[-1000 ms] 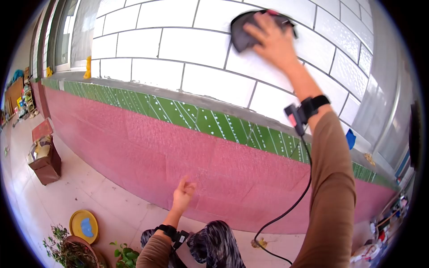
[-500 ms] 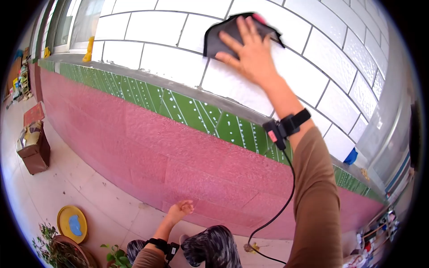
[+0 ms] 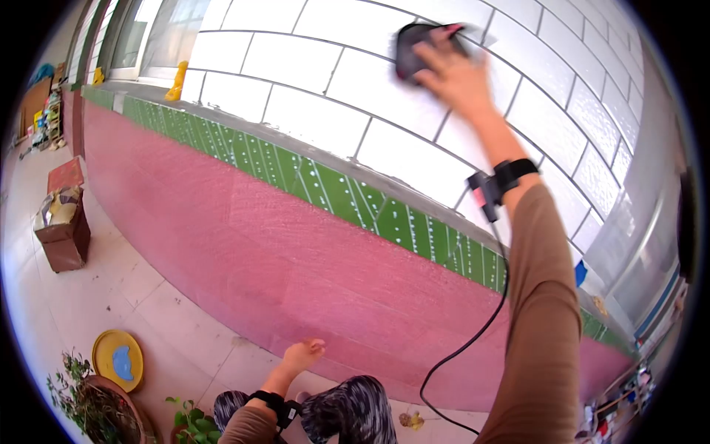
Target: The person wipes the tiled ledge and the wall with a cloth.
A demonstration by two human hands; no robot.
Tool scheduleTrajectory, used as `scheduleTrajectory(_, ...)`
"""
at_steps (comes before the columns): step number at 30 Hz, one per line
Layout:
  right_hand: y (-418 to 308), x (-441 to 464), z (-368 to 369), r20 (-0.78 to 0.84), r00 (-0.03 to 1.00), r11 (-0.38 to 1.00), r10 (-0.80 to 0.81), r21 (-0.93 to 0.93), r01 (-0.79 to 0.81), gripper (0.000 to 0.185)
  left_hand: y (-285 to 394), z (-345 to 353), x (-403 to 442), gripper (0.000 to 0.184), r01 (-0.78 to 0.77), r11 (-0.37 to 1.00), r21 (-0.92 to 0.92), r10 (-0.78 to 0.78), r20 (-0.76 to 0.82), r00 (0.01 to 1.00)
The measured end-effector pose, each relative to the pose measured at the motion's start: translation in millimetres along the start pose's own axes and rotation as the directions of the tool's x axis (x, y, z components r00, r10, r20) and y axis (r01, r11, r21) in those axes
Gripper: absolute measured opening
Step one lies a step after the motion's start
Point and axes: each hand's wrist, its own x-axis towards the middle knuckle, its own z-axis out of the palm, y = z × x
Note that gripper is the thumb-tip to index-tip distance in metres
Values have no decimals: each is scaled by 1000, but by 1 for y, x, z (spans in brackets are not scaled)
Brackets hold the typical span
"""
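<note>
My right hand is up on the white tiled wall, pressing a dark grey cloth with black edging and a bit of red against the tiles. Its fingers lie spread over the cloth, and both are smeared by motion. Low in the view, my left hand hangs in front of the pink lower wall. The fingers of that hand are loosely curled in, and nothing shows in them.
A green patterned tile band and grey ledge run below the white tiles. On the ledge stands a yellow object beside the window. Potted plants, a yellow dish and a brown box stand on the floor. A black cable trails from my right wrist.
My right hand has slid the cloth to the right across the tiles, and the cloth looks more bunched. The left hand stays low, nearly in place. The view has shifted slightly.
</note>
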Motion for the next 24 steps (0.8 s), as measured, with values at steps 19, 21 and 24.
scheduleTrajectory(19, -204, 32, 59, -153, 923, 853, -352, 354, 384, 33, 31, 0, -7, 41, -276, 914, 298, 190, 287, 939)
scheduleTrajectory(21, -201, 9, 53, -133, 822, 749, -554, 352, 562, 26, 3, 12, -3, 43, -334, 858, 391, 251, 248, 936)
scheduleTrajectory(24, -192, 0, 36, 125, 869, 803, -479, 463, 376, 27, 3, -12, -8, 43, -327, 833, 446, 204, 302, 931)
